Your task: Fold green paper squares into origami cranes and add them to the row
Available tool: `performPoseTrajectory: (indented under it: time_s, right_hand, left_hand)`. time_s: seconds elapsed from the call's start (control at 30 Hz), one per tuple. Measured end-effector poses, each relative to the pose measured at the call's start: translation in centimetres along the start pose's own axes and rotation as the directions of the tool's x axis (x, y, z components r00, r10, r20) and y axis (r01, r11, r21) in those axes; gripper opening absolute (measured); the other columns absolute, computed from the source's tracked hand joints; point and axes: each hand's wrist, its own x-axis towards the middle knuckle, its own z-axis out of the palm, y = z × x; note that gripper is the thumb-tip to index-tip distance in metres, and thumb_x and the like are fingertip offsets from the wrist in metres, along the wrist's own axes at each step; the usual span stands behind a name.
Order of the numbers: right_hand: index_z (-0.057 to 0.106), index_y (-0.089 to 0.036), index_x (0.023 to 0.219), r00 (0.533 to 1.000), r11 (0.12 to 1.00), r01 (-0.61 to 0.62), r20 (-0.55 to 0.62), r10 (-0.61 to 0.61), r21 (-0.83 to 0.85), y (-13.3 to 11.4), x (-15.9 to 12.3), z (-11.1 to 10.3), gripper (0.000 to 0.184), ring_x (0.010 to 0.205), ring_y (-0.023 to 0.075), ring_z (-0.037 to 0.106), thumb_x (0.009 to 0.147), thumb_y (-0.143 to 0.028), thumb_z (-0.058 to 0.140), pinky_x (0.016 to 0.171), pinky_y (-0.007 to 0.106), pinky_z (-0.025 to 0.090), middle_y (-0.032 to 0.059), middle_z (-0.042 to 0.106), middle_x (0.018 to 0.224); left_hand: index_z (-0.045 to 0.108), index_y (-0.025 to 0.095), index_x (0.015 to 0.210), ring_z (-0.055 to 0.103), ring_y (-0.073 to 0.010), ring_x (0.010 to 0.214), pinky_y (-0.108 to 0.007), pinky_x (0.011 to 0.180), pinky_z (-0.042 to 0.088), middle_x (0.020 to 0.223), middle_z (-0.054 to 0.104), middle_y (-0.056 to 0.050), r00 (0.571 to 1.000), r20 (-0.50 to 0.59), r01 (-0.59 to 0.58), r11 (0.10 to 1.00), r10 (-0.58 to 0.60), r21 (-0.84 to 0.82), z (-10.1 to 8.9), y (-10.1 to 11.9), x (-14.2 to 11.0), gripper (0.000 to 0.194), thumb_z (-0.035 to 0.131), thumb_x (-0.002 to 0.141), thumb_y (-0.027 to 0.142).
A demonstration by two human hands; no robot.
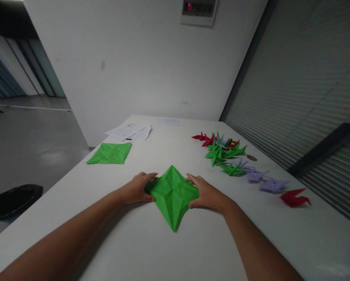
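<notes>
A green sheet of origami paper [172,191], marked with many crease lines, lies diamond-wise on the white table with one corner pointing toward me. My left hand [140,188] grips its left corner, thumb on the near side and fingers on the far side. At the right corner, my right hand [203,192] holds the paper in the same way, thumb nearer me. Both side corners are partly hidden within the hands, and the paper looks slightly raised along its folds.
Another creased green sheet [109,153] lies at the left table edge, before some printed papers [129,132]. Folded green cranes [217,153], purple cranes [274,185] and a red crane [294,198] line the right side. A brown round object [251,158] lies near them. A black-lined bin [13,201] stands left.
</notes>
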Motion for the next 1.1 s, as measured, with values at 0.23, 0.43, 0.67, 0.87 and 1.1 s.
performPoseTrajectory:
  time_s: [0.23,0.43,0.67,0.87,1.1]
  right_hand:
    - [0.024,-0.023,0.165,0.999,0.998,0.022,0.047,-0.02,-0.059,0.1,0.2,0.3,0.134,0.148,0.0395,0.035,0.054,-0.04,0.097,0.123,0.056,0.028,0.0194,0.039,0.158]
    - [0.022,-0.021,0.165,0.998,0.997,-0.008,0.063,0.012,-0.074,-0.1,0.4,0.5,0.136,0.147,0.0394,0.033,0.053,-0.041,0.097,0.123,0.055,0.028,0.0199,0.037,0.159]
    - [0.018,-0.024,0.166,0.998,0.997,-0.007,0.067,0.013,-0.082,-0.4,0.3,0.5,0.138,0.144,0.0387,0.036,0.055,-0.043,0.097,0.121,0.056,0.03,0.0181,0.041,0.156]
    - [0.016,-0.025,0.166,0.997,0.995,-0.019,0.07,0.026,-0.1,-0.8,0.1,0.4,0.137,0.144,0.0386,0.037,0.057,-0.043,0.096,0.12,0.056,0.031,0.0175,0.041,0.156]
    - [0.013,-0.025,0.167,0.996,0.991,0.05,0.076,-0.041,-0.124,-1.0,0.0,0.5,0.133,0.147,0.0384,0.032,0.063,-0.043,0.094,0.121,0.056,0.028,0.0164,0.04,0.161]
  left_hand:
    - [0.037,0.024,0.158,0.054,-0.0377,0.129,-0.052,0.11,0.043,0.14,0.059,-0.016,0.999,0.036,-0.024,0.992,0.02,0.125,0.0,0.7,-0.2,0.102,0.085,0.071,0.044]
    - [0.046,0.031,0.152,0.053,-0.0368,0.128,-0.052,0.109,0.041,0.14,0.062,-0.011,0.996,0.044,-0.084,0.989,0.08,0.118,0.1,0.5,0.0,0.089,0.085,0.074,0.046]
    - [0.019,0.029,0.163,0.046,-0.0364,0.136,-0.054,0.112,0.038,0.155,0.052,-0.014,0.999,0.033,-0.044,0.998,0.042,0.055,0.6,-0.1,0.1,0.115,0.086,0.071,0.043]
    - [0.018,0.031,0.164,0.045,-0.0373,0.136,-0.057,0.112,0.035,0.157,0.049,-0.014,0.997,0.056,-0.059,0.996,0.056,0.067,0.6,0.1,0.1,0.113,0.084,0.073,0.038]
    - [0.025,0.029,0.162,0.048,-0.036,0.133,-0.053,0.112,0.038,0.148,0.055,-0.014,0.999,0.026,-0.048,0.995,0.046,0.084,0.7,0.4,0.0,0.106,0.082,0.074,0.038]
